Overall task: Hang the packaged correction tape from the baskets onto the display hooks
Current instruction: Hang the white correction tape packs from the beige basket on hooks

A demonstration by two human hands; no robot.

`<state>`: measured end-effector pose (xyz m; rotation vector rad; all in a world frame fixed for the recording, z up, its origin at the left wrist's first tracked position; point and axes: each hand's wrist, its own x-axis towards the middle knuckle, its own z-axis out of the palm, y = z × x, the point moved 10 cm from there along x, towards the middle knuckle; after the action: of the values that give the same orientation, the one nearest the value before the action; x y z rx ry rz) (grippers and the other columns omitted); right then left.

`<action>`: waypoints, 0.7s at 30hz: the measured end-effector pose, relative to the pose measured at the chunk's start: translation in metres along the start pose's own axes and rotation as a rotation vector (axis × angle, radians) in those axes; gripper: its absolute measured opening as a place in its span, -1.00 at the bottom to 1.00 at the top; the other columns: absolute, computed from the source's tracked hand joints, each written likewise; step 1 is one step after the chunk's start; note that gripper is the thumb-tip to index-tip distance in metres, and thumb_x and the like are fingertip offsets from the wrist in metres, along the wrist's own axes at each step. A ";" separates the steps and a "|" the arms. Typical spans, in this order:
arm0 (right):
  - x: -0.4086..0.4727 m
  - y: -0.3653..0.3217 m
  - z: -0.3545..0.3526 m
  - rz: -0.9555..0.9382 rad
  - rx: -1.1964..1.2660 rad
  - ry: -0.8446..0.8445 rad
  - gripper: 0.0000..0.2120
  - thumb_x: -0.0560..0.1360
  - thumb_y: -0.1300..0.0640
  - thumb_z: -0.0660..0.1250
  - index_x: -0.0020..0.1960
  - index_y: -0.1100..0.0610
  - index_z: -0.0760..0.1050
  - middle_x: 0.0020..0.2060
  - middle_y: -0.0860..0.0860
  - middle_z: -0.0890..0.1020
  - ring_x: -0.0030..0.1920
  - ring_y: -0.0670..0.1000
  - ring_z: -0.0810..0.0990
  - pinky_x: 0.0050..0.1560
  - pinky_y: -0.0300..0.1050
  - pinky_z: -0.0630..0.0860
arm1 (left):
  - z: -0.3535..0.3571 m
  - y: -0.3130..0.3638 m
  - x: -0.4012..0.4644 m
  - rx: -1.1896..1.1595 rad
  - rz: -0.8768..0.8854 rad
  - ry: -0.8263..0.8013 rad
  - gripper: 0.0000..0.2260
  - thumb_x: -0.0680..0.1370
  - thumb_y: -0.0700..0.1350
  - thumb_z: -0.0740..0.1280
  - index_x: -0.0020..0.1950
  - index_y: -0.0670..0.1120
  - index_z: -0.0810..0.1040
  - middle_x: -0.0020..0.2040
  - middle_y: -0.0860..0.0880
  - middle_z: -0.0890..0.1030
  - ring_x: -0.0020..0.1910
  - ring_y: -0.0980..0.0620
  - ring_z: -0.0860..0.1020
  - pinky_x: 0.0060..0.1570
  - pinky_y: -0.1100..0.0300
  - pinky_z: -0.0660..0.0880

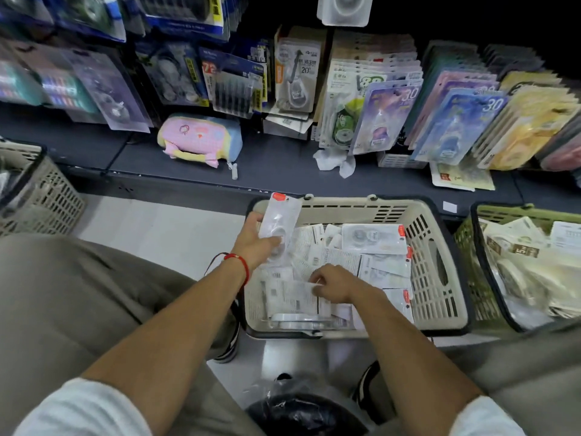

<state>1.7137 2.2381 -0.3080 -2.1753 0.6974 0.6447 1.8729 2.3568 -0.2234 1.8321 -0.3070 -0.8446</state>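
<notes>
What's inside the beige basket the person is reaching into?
The beige basket holds a loose pile of packaged correction tape, mostly white cards and clear blisters. The right hand pinches one there; the left hand holds another. Lower layers and the basket floor are covered.

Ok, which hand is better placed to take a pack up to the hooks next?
Left, probably. The left hand already grips a clear correction tape pack, lifted above the beige basket rim toward the display. The right hand is down in the basket, fingers curled on loose packs.
</notes>
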 end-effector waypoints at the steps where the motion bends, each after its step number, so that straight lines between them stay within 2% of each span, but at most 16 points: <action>1: -0.002 0.004 -0.014 0.012 0.100 0.054 -0.77 0.62 0.13 0.40 0.26 0.10 0.64 0.12 0.08 0.69 -0.01 0.07 0.68 -0.02 -0.10 0.59 | 0.004 0.004 -0.002 0.039 0.041 -0.013 -0.65 0.59 -0.22 0.45 0.28 0.05 0.43 0.11 -0.02 0.64 -0.02 0.07 0.62 -0.18 0.25 0.54; 3: -0.010 0.014 -0.044 0.048 0.316 0.165 -0.90 0.60 0.07 0.43 0.04 0.07 0.68 -0.05 -0.01 0.70 -0.08 0.01 0.67 -0.16 -0.18 0.55 | 0.012 0.009 -0.004 0.119 0.118 -0.052 -0.66 0.61 -0.23 0.42 0.30 0.06 0.45 0.11 -0.02 0.62 -0.02 0.08 0.60 -0.23 0.34 0.51; 4: -0.015 0.017 -0.056 0.058 0.434 0.211 -0.89 0.59 0.03 0.43 -0.01 0.06 0.68 -0.08 -0.01 0.70 -0.09 -0.01 0.67 -0.18 -0.20 0.53 | 0.019 0.012 -0.006 0.145 0.155 -0.085 -0.66 0.62 -0.23 0.41 0.34 0.05 0.47 0.13 -0.01 0.61 0.00 0.06 0.59 -0.20 0.38 0.52; 5: -0.019 0.018 -0.065 0.060 0.560 0.246 -0.86 0.59 0.00 0.44 -0.01 0.06 0.69 -0.06 0.01 0.71 -0.06 -0.01 0.67 -0.15 -0.17 0.53 | 0.025 0.015 -0.008 0.168 0.184 -0.122 -0.64 0.64 -0.22 0.39 0.39 0.03 0.48 0.16 0.00 0.60 0.06 0.02 0.59 -0.11 0.38 0.53; 7: -0.024 0.017 -0.074 0.042 0.806 0.261 -0.78 0.60 -0.03 0.43 0.06 0.11 0.69 0.01 0.09 0.75 0.01 0.07 0.71 -0.07 -0.08 0.57 | 0.038 0.015 -0.011 0.195 0.206 -0.188 -0.62 0.67 -0.15 0.37 0.48 0.05 0.48 0.25 0.03 0.59 0.20 -0.01 0.57 0.06 0.21 0.54; 9: -0.024 0.008 -0.074 -0.014 1.031 0.218 -0.72 0.63 -0.01 0.40 0.13 0.20 0.69 -0.01 0.16 0.76 -0.04 0.11 0.75 -0.11 -0.03 0.65 | 0.049 0.013 -0.015 0.179 0.199 -0.251 -0.62 0.68 -0.05 0.36 0.51 0.10 0.47 0.31 0.06 0.59 0.27 0.02 0.56 0.09 0.18 0.53; 12: -0.023 0.002 -0.073 -0.028 1.214 0.232 -0.71 0.65 0.07 0.35 0.16 0.28 0.67 -0.02 0.22 0.76 -0.06 0.16 0.78 -0.11 0.01 0.69 | 0.058 0.010 -0.020 0.193 0.196 -0.312 -0.62 0.64 0.09 0.41 0.45 0.19 0.51 0.32 0.07 0.59 0.30 0.05 0.55 0.19 0.13 0.55; 15: -0.022 -0.001 -0.069 -0.018 1.363 0.223 -0.69 0.65 0.05 0.32 0.11 0.29 0.68 0.00 0.25 0.74 0.00 0.22 0.78 -0.04 0.06 0.71 | 0.062 0.008 -0.025 0.212 0.222 -0.359 -0.50 0.51 0.01 0.58 0.41 0.20 0.53 0.31 0.07 0.56 0.21 0.24 0.57 0.07 0.37 0.51; 16: -0.021 -0.001 -0.067 -0.016 1.416 0.217 -0.69 0.65 0.05 0.33 0.09 0.30 0.67 -0.02 0.24 0.73 0.00 0.24 0.77 -0.03 0.07 0.71 | 0.062 0.008 -0.026 0.249 0.247 -0.356 -0.41 0.46 -0.05 0.63 0.43 0.18 0.51 0.31 0.06 0.56 0.19 0.24 0.58 0.10 0.37 0.51; 18: -0.021 -0.004 -0.064 -0.013 1.516 0.194 -0.67 0.64 0.02 0.37 0.11 0.32 0.62 -0.06 0.23 0.68 0.01 0.30 0.76 -0.04 0.09 0.71 | 0.060 0.012 -0.024 0.396 0.334 -0.291 -0.32 0.43 -0.13 0.65 0.48 0.15 0.47 0.33 0.05 0.56 0.25 0.08 0.56 0.25 0.18 0.50; 21: -0.019 -0.012 -0.055 -0.013 1.511 0.067 -0.44 0.64 -0.19 0.35 0.24 0.35 0.55 0.06 0.30 0.70 0.07 0.36 0.74 -0.01 0.11 0.72 | 0.048 0.015 -0.018 0.461 0.385 -0.150 -0.46 0.52 -0.17 0.54 0.45 0.10 0.49 0.23 0.01 0.63 0.18 -0.06 0.60 0.16 0.08 0.54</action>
<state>1.7202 2.2079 -0.2578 -0.7810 0.7950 -0.0669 1.8303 2.3260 -0.2125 2.0335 -0.9842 -0.6739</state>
